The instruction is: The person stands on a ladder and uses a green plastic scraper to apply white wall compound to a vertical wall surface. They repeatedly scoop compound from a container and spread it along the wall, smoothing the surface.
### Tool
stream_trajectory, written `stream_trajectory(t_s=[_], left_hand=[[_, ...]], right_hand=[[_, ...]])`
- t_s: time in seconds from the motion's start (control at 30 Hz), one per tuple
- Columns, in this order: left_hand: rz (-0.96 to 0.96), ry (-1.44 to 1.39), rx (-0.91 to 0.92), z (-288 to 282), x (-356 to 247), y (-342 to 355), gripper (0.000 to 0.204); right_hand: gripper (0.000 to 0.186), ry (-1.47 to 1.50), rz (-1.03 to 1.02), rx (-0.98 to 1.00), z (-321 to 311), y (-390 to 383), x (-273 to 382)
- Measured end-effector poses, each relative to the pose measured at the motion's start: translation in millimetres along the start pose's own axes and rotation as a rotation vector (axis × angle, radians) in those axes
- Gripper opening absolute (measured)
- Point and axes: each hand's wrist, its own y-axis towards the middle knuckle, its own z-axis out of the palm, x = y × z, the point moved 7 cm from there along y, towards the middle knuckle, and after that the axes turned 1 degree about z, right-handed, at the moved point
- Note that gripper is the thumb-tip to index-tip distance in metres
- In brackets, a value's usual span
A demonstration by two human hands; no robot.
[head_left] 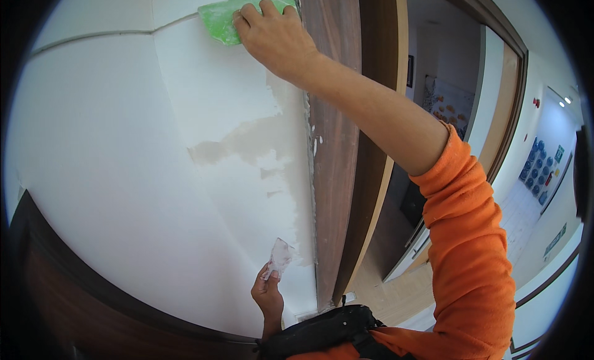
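Observation:
My right hand (277,39) grips a green flat spreader (215,21) smeared with white, held against the upper white wall (204,94) beside a brown wooden door frame (334,174). Below, my left hand (267,289) holds a small pale, irregular blade or scraper (280,258) with whitish material on it, close to the wall. Damp-looking beige patches (232,140) spread over the wall along the frame, and white smears mark the frame's edge. My right fingertips are bent over the spreader; part of it is hidden behind them.
A dark wooden panel (62,279) curves along the lower left. A black bag (322,329) is at my body. An open doorway (442,81) on the right shows a room; beyond, a corridor (516,205) holds several blue water jugs (537,168) and a red extinguisher (549,179).

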Motion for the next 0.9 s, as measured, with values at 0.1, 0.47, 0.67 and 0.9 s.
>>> stream_trajectory(t_s=[0.1, 0.47, 0.67, 0.9], left_hand=[[-0.013, 0.014, -0.009, -2.6, 1.0, -1.4, 0.031], [-0.024, 0.019, -0.042, 0.4, -1.8, -2.3, 0.03], [-0.024, 0.076, -0.015, -2.0, -4.5, -2.0, 0.032], [-0.032, 0.037, -0.017, 1.4, -2.9, -1.2, 0.032]], right_hand=[[0.03, 0.051, -0.008, -0.079, -1.5, -8.9, 8.6], [0.045, 0.047, -0.009, 0.083, 0.5, -63.4, 47.4], [0.03, 0.095, 0.029, -0.135, -16.0, -17.5, 9.2], [0.029, 0.056, 0.062, 0.071, 10.9, -53.6, 30.6]])
